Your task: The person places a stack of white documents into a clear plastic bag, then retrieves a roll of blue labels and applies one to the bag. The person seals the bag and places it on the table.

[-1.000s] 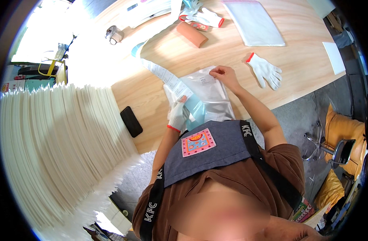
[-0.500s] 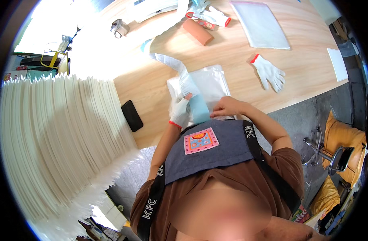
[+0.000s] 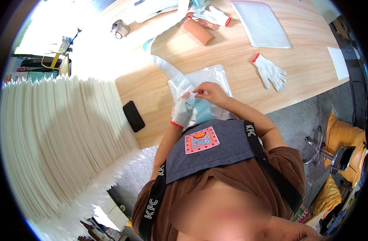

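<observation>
A long strip of white printed labels (image 3: 174,74) curves down the table toward me, its near end showing bare light-blue backing (image 3: 202,111). My left hand (image 3: 182,111), in a white knit glove with a red cuff and bare fingertips, is closed on the strip's left edge. Bare and ungloved, my right hand (image 3: 212,93) pinches at the right edge of a label, just above the blue backing. Under both hands lie clear plastic bags (image 3: 219,76), partly covered by the strip and my hands.
Left of my hands are a black phone (image 3: 133,116) and a tall stack of white sheets (image 3: 63,148). A loose glove (image 3: 270,73), a brown cylinder (image 3: 198,32), more plastic bags (image 3: 261,26) and a metal cup (image 3: 120,28) lie farther out. A chair (image 3: 340,158) stands at right.
My right hand has moved up and left from the strip's near end to the label edge beside my left hand. My left hand still holds the strip.
</observation>
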Demonstrator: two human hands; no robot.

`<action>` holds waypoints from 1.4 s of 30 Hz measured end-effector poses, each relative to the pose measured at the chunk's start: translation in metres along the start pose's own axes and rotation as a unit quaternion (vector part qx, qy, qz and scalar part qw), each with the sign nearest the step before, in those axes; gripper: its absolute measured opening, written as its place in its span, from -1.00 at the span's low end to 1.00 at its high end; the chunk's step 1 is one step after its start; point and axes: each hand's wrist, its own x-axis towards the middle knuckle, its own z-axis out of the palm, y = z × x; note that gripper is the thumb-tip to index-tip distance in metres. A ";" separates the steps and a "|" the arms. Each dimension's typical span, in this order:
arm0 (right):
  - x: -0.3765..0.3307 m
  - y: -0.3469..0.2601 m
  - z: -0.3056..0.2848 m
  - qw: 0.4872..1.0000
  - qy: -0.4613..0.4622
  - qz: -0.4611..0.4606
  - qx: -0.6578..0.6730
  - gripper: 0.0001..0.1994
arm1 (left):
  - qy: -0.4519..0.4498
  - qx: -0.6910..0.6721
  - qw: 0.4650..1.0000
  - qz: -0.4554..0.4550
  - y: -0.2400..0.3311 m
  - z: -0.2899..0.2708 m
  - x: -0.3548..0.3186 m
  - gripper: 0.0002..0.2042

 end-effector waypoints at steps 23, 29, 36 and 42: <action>0.020 0.067 -0.069 0.963 0.063 0.261 0.004 -0.81 | 0.019 0.083 0.996 -0.018 0.005 0.012 -0.009 -0.78; 0.021 0.071 -0.058 0.956 0.111 0.263 -0.067 -0.81 | 0.021 0.095 0.995 -0.032 0.006 0.006 -0.009 -0.77; 0.012 0.057 -0.050 0.946 0.199 0.125 -0.224 -0.88 | 0.022 0.120 0.991 -0.056 0.011 0.014 -0.014 -0.75; 0.009 0.047 -0.055 0.972 0.200 0.064 -0.101 -0.75 | 0.034 0.115 0.992 -0.034 0.010 0.025 -0.020 -0.77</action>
